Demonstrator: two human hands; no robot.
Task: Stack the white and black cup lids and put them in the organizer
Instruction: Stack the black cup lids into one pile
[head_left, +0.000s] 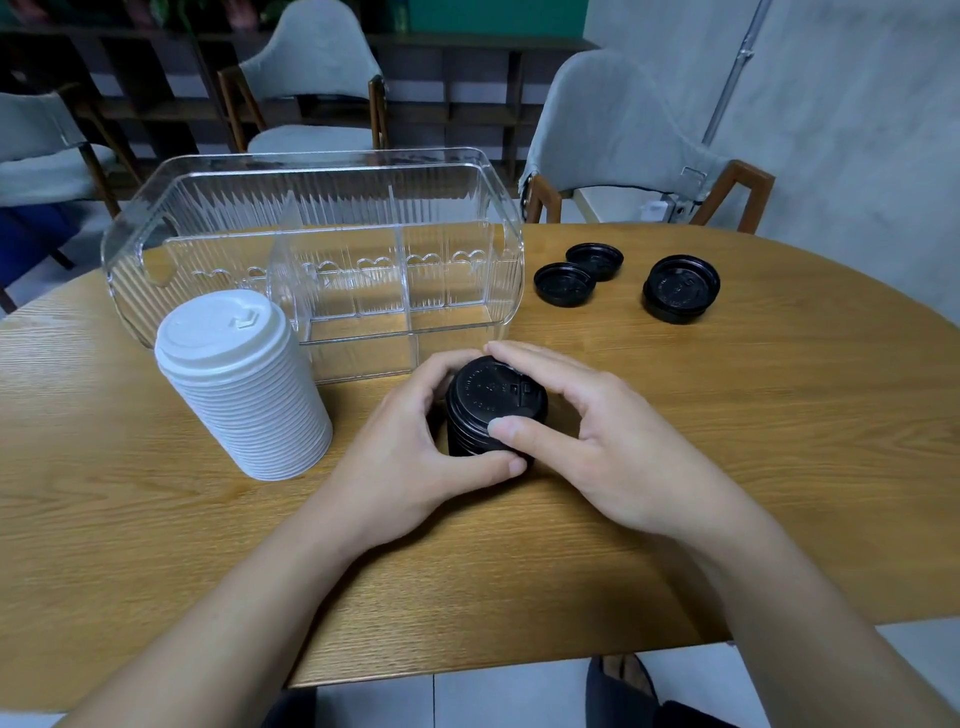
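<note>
While both hands close around it, a short stack of black round plastic cup lids (493, 402) stands upright on the oval wooden counter (675, 415), near the counter's middle. The left hand (410, 457) holds the stack from its nine o'clock side, fingers curled behind it and thumb wrapped across the base at six o'clock. The right hand (582, 431) holds it from three o'clock, fingers arched over the far rim at twelve o'clock and thumb pressed on the top lid's near edge. Each hand's grip is clamped on the black stack.

At nine o'clock from the stack, just beside the left hand but apart from it, a tall stack of white round plastic cup lids (241, 384) stands on the counter, leaning slightly.

At twelve o'clock, just behind both stacks, sits a clear ribbed plastic organizer (322, 208) with rounded ends. Clear dividers split it into compartments, and no lids lie inside it.

At about two o'clock, well apart from the hands, loose black lids rest on the counter to the right of the organizer: a pair of single black lids (579, 275) touching or slightly overlapping each other, and farther right a small pile of black lids (680, 288), seemingly two or three deep.

Beyond the counter stand grey cushioned chairs with wooden frames (613, 130).
</note>
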